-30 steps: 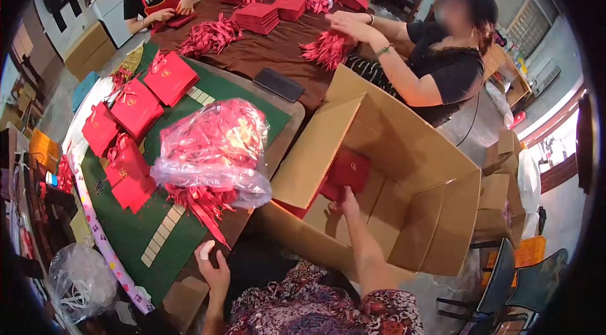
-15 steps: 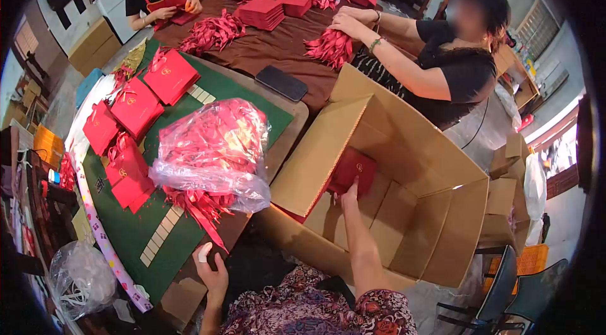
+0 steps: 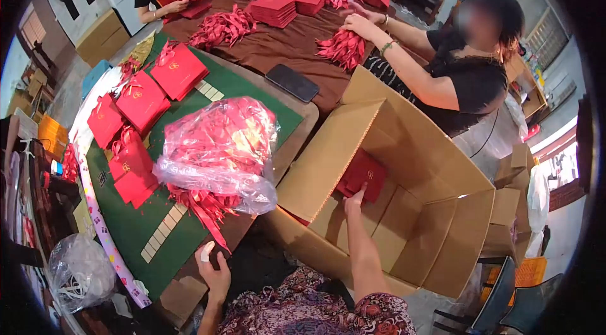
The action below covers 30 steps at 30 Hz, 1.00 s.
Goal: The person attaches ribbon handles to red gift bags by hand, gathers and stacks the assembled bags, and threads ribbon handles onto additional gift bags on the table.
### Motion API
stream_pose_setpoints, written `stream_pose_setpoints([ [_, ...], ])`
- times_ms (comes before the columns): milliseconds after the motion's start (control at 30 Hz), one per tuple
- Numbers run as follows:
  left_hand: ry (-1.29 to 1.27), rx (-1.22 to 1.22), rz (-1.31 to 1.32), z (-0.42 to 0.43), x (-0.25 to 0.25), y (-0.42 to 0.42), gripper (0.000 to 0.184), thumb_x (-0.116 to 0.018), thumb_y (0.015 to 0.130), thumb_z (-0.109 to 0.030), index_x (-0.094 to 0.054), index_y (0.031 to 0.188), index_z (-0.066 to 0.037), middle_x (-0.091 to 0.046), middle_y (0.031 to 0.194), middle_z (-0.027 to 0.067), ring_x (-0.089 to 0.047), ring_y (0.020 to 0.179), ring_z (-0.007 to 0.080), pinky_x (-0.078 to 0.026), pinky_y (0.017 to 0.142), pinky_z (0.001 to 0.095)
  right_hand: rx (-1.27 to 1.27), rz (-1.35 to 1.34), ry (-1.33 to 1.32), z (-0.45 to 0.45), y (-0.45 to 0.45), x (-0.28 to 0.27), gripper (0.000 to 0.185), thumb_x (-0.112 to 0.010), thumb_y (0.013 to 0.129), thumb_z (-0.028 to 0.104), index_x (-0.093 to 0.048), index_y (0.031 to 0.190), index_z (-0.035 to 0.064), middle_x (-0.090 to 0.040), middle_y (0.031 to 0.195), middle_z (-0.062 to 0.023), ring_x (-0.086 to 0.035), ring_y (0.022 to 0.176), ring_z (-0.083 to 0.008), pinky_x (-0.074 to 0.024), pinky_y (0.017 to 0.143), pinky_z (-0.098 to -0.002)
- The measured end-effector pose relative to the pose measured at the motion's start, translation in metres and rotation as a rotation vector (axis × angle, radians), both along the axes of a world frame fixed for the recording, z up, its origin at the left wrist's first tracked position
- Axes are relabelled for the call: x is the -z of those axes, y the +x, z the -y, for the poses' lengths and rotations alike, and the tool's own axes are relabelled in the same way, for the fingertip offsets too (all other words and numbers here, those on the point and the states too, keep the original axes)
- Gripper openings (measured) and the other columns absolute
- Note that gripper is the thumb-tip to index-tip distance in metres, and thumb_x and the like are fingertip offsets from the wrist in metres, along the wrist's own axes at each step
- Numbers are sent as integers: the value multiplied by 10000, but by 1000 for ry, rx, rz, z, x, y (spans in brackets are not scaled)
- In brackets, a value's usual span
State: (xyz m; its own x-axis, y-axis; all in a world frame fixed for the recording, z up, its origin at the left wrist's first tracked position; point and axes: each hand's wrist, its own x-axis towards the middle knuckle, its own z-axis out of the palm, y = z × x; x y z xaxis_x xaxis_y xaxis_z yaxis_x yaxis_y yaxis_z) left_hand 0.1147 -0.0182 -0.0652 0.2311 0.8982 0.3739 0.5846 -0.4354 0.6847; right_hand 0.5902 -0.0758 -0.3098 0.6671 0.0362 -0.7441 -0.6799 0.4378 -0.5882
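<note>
My right hand [image 3: 355,201] reaches down into an open cardboard box [image 3: 429,234] and grips red gift bags [image 3: 369,174] with a gold logo. The box's near-left flap hides part of them, and how many are in my grasp cannot be seen. By the table's near edge my left hand [image 3: 218,275] is empty, its fingers apart and a white wrap on one fingertip. Just above it hang red ribbons [image 3: 211,218] from a clear plastic bag [image 3: 218,145] packed with red ribboned pieces. Several red gift bags [image 3: 142,101] stand to the left on the green table mat [image 3: 120,227].
A black phone [image 3: 292,82] lies near the table corner. Two co-workers [image 3: 467,73] handle red pieces at the brown-covered table [image 3: 252,54]. White tiles [image 3: 164,234] line the mat. Chairs [image 3: 495,297] and cartons [image 3: 508,209] stand at right.
The view has shifted slightly, so most things appear a little farther right. My right hand still holds the red gift bags inside the box. A co-worker's far hand has lifted off the ribbons.
</note>
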Motion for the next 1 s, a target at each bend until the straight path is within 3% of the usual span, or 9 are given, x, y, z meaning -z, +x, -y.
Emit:
stream_pose_setpoints([
  [133,-3,-15,8,0,-2,2,307,-622,875,-7,-569,1177,6,-575,1123,179,-567,1046,333,-442,940,397,-94,-96,-83,1,1,-16,1070,-787,687,658,-369,1486,83,-379,1535,-2,-478,1279,-274,-361,1086,-511],
  [200,-13,-12,15,1,-3,2,308,-623,872,-4,-571,1176,4,-578,1119,176,-568,1041,331,-442,938,394,-12,-199,-200,1,-8,-44,826,-777,663,712,-549,1282,215,-589,1285,55,-560,1078,-193,-446,872,-397],
  [333,9,-21,36,2,1,1,315,-626,867,-6,-573,1177,0,-579,1114,174,-569,1033,325,-443,935,388,-26,-157,-205,13,-8,-65,779,-831,669,616,-564,1280,213,-622,1249,17,-581,1083,-209,-462,924,-421],
  [400,10,-20,50,2,-1,2,320,-630,861,-11,-573,1176,-7,-581,1114,182,-572,1039,340,-445,939,400,-34,24,-183,23,-8,-71,1019,-840,639,608,-489,1382,5,-568,1313,-58,-536,1089,-267,-421,999,-418],
  [433,16,-26,59,2,-1,2,320,-630,861,-11,-573,1176,-7,-581,1114,182,-572,1039,340,-445,939,400,-23,220,-149,25,-4,-68,889,-829,675,564,-553,1332,33,-618,1261,-63,-557,1090,-256,-410,1030,-401],
  [533,55,-10,35,1,-1,0,332,-633,856,-14,-566,1181,-14,-581,1118,193,-572,1046,364,-448,944,421,-49,190,-54,42,11,-67,791,-816,720,508,-568,1328,67,-610,1295,-66,-571,1110,-235,-411,1045,-392],
  [567,51,1,49,1,-1,0,339,-634,854,-13,-562,1185,-16,-582,1122,196,-571,1049,374,-447,949,431,-91,191,36,54,21,-62,516,-791,812,367,-612,1238,139,-680,1138,-31,-655,967,-199,-558,830,-373],
  [933,-61,50,323,-1,12,-14,336,-570,906,54,-545,1236,-3,-579,1124,124,-610,1006,211,-492,897,304,-368,392,574,117,-94,-259,584,-674,896,458,-538,1352,120,-623,1296,-62,-601,1156,-239,-475,1026,-412],
  [1000,-207,70,645,-4,28,-18,333,-549,937,45,-520,1266,3,-575,1163,109,-605,1030,192,-500,889,299,-444,457,679,121,-112,-273,641,-672,898,452,-486,1398,97,-594,1338,-77,-578,1198,-264,-462,1052,-446],
])
